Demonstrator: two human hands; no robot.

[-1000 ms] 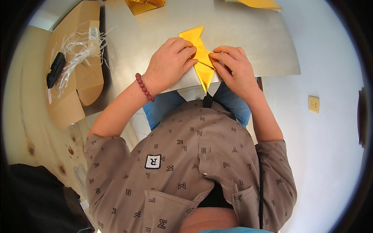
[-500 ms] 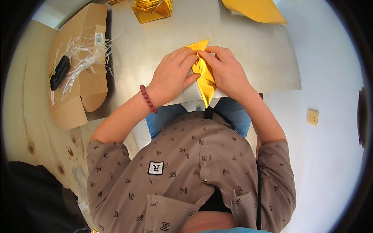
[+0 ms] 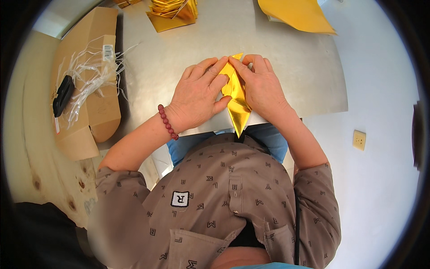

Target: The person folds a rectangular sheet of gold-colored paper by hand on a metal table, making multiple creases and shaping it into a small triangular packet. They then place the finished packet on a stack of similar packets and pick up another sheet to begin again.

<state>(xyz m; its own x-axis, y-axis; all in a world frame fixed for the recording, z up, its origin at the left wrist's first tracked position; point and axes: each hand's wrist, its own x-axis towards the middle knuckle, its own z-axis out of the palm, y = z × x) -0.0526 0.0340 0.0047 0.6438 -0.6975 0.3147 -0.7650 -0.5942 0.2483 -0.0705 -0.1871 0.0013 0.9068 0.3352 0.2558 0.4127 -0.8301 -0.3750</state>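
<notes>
A shiny gold foil paper [image 3: 238,112], folded to a long pointed shape, lies at the near edge of the metal table, one point reaching past the edge toward me. My left hand [image 3: 200,89] holds its left side, thumb and fingertips pressed on the foil. A dark red bead bracelet [image 3: 166,123] circles that wrist. On the other side my right hand [image 3: 262,85] pinches the paper near its far end, index fingertip close to the left fingertips. The fingers cover part of the upper folds.
On the metal table [image 3: 304,71], a pile of folded gold papers [image 3: 174,15] stands at the back, with gold sheets [image 3: 295,15] at the back right. An open cardboard box [image 3: 101,112] at the left bears white plastic strands [image 3: 92,85] and a black object [image 3: 63,95].
The far fold at the upper left of the foil has narrowed under my fingers. Both hands stay on the paper, and the whole view has shifted slightly.
</notes>
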